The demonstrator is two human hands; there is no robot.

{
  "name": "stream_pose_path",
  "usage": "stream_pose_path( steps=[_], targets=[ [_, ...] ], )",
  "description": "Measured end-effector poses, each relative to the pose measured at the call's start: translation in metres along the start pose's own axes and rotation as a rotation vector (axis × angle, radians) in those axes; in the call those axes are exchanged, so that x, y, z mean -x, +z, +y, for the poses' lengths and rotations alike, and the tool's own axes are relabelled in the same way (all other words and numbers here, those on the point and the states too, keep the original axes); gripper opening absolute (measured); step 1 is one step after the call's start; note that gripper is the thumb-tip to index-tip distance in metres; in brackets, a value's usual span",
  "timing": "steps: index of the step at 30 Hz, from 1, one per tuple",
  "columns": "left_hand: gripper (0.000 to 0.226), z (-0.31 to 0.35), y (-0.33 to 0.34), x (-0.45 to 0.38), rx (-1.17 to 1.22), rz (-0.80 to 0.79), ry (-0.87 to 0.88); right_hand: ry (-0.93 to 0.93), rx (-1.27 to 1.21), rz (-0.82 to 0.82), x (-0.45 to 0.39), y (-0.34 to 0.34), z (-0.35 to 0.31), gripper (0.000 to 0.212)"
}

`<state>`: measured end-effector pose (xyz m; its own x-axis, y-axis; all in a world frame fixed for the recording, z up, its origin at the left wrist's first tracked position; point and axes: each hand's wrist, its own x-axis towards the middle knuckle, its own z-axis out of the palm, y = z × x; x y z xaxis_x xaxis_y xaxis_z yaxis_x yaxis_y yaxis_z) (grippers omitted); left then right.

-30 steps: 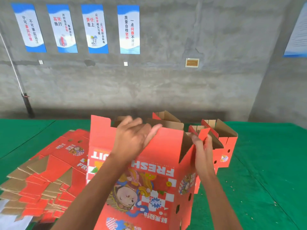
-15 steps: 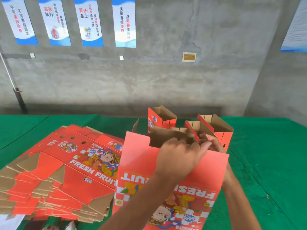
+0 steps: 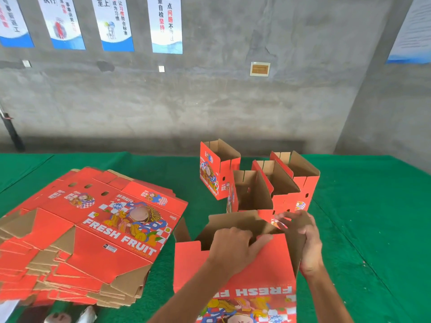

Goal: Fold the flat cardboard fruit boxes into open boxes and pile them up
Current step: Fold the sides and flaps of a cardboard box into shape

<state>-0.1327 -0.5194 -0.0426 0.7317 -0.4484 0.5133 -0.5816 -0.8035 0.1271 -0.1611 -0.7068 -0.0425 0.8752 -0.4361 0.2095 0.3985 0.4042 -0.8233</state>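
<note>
At six o'clock on the bench [image 3: 373,206], my left hand [image 3: 235,248] and right hand [image 3: 305,241] gripped a half-formed box [image 3: 233,271], four open boxes [image 3: 275,183] done at twelve, flat stack [image 3: 81,229] left at nine.

1. The top sheet of the flat box stack [image 3: 93,229] on the left reads "FRESH FRUIT" in white capitals — smaller print above it is too blurred to read.
2. The near box [image 3: 233,276] shows "FRESH F", upside down.
3. The far wall posters [image 3: 166,24] carry Chinese characters — "执行", "坚持", "问题".
</note>
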Motion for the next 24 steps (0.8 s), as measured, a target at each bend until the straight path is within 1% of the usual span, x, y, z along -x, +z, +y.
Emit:
stream_pose_path(
  steps=[1, 3, 7, 11, 14, 17, 20, 21, 23, 24],
  targets=[
    [0.084, -0.006, 0.001, 0.004, 0.060, -0.091, -0.010, -0.006, -0.023, 0.029, 0.002, -0.005, 0.002, 0.029],
    [0.091, -0.021, 0.007, 0.013, 0.083, -0.191, 0.045, -0.019, -0.007, 0.090, 0.001, -0.018, 0.006, 0.028],
    [0.100, -0.042, 0.006, 0.026, 0.087, -0.271, 0.129, -0.023, 0.076, 0.125, -0.003, -0.035, 0.007, 0.030],
    [0.102, -0.043, -0.006, 0.023, 0.009, -0.281, 0.153, -0.038, 0.193, 0.112, -0.010, -0.040, 0.008, 0.032],
    [0.100, -0.052, -0.019, 0.015, -0.106, -0.315, 0.117, -0.069, 0.317, 0.061, -0.010, -0.046, 0.009, 0.029],
    [0.103, -0.066, -0.036, 0.006, -0.203, -0.458, 0.050, -0.028, 0.301, 0.046, -0.008, -0.049, 0.006, 0.026],
    [0.100, -0.076, -0.042, -0.001, -0.052, -0.660, -0.010, -0.012, 0.268, 0.037, -0.008, -0.057, 0.005, 0.028],
    [0.102, -0.077, -0.041, -0.001, -0.018, -0.715, -0.021, 0.001, 0.257, 0.019, -0.008, -0.060, 0.005, 0.027],
    [0.112, -0.076, -0.033, 0.004, 0.012, -0.784, -0.035, 0.044, 0.235, -0.033, -0.008, -0.065, 0.003, 0.018],
    [0.114, -0.074, -0.026, 0.007, 0.019, -0.788, -0.032, 0.070, 0.231, -0.064, -0.008, -0.068, 0.002, 0.014]
  ],
)
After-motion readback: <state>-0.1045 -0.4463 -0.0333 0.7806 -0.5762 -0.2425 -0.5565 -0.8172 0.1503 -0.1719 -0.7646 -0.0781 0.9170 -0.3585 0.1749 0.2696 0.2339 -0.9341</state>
